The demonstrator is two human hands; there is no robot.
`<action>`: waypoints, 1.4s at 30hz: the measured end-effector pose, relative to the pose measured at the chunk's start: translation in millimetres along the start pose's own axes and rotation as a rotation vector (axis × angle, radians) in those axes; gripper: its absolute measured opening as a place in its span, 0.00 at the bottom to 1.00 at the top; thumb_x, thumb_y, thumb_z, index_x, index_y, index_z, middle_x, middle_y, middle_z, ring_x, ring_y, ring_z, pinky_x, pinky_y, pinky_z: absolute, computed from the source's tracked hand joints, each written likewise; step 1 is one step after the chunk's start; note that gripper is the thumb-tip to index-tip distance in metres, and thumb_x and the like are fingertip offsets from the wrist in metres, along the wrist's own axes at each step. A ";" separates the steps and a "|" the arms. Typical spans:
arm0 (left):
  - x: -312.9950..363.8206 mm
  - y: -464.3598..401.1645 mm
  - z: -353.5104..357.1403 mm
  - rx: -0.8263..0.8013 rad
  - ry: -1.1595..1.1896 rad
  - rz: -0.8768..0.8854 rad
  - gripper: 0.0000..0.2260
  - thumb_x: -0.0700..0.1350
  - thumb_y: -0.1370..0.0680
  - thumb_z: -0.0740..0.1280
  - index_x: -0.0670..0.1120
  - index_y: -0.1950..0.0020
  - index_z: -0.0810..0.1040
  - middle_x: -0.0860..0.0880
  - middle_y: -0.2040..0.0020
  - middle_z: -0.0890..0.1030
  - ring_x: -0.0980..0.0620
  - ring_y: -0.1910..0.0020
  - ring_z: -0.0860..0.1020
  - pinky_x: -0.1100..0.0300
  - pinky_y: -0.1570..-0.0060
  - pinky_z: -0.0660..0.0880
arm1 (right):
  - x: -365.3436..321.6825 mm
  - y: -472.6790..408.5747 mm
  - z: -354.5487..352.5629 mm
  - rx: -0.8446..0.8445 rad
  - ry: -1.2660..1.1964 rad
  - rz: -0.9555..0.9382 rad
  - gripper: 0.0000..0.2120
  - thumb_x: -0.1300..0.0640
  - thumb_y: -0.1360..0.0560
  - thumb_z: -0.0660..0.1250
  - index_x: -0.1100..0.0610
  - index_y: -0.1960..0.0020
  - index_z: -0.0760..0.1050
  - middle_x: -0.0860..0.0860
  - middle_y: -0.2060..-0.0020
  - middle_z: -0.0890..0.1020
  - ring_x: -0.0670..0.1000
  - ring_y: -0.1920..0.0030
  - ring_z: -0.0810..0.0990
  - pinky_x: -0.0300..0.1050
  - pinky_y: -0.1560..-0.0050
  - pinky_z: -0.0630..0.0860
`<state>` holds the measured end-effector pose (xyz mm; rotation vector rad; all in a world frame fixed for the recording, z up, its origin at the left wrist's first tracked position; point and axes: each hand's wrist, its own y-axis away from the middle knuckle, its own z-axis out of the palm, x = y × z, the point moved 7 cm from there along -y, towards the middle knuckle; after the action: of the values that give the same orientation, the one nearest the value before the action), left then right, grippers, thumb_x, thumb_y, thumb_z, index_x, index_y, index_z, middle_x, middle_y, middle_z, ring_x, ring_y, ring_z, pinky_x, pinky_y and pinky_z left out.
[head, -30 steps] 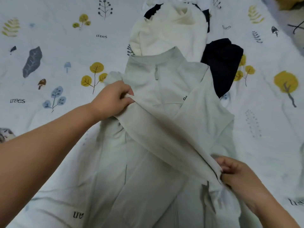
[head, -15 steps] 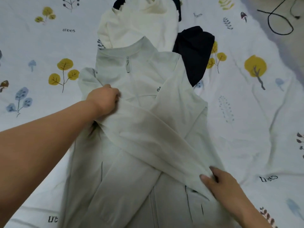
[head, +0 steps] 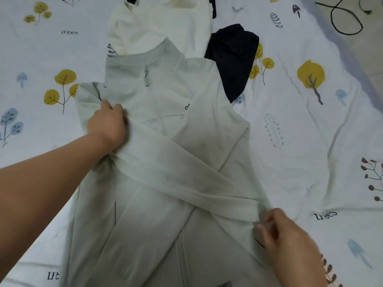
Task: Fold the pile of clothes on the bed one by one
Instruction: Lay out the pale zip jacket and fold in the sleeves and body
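A pale grey zip-up jacket (head: 163, 96) lies front-up on a tree-printed bedsheet (head: 310, 141). The left hand (head: 106, 123) pinches the upper end of a sleeve (head: 176, 162) folded across the chest; that sleeve runs diagonally down to the right hand (head: 284, 230), which is blurred at its cuff. Beyond the left hand's grip, past the collar, lie a cream garment (head: 161, 23) and a dark navy garment (head: 232, 56). A black cable (head: 346, 23) lies on the floor beyond the bed's far right edge.

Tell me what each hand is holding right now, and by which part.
Both hold the pale grey jacket. The left hand grips its folded-over sleeve near the shoulder end; the right hand, blurred, pinches the cuff end.
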<state>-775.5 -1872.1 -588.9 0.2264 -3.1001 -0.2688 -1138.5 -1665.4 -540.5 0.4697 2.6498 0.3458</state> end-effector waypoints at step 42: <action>165.5 181.7 7.0 0.122 0.128 1.250 0.01 0.40 0.27 0.63 0.45 0.59 0.72 0.47 0.63 0.74 0.47 0.63 0.71 0.58 0.59 0.67 | 82.8 6.9 20.3 0.080 -1.124 0.406 0.13 0.74 0.27 0.63 0.61 0.65 0.65 0.55 0.78 0.70 0.47 0.80 0.73 0.33 0.78 0.70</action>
<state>-965.4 -1718.0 -562.9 -1.5135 -2.4884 -0.0060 -1198.2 -1624.7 -586.3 0.9001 1.4725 0.0407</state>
